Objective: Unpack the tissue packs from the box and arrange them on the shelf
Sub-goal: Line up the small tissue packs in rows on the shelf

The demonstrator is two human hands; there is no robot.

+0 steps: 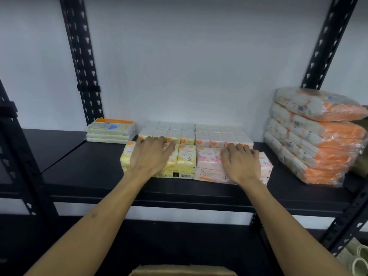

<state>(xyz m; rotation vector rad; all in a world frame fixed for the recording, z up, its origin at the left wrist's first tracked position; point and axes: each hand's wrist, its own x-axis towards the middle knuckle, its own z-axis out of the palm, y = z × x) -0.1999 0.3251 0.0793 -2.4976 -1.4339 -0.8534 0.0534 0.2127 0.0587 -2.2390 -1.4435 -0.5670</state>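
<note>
Arranging step: left hand (149, 156) is lying spread on the yellow tissue pack (185, 162), right hand (241, 162) spread, fingers slightly bent, on the pink tissue pack (207, 164) — both near the shelf (89, 166) front edge. Next, likely, squaring them against the far row — then returning to the box (183, 270).

Two bare forearms, uncovered from the lower frame edge up to the wrists, no sleeve cuff visible anywhere along them. Bare left hand (148, 156) and bare right hand (242, 163), ungloved, with no ring, watch, or band seen. One small dark mark on the left forearm. Short fingernails, as far as blur allows.
</note>
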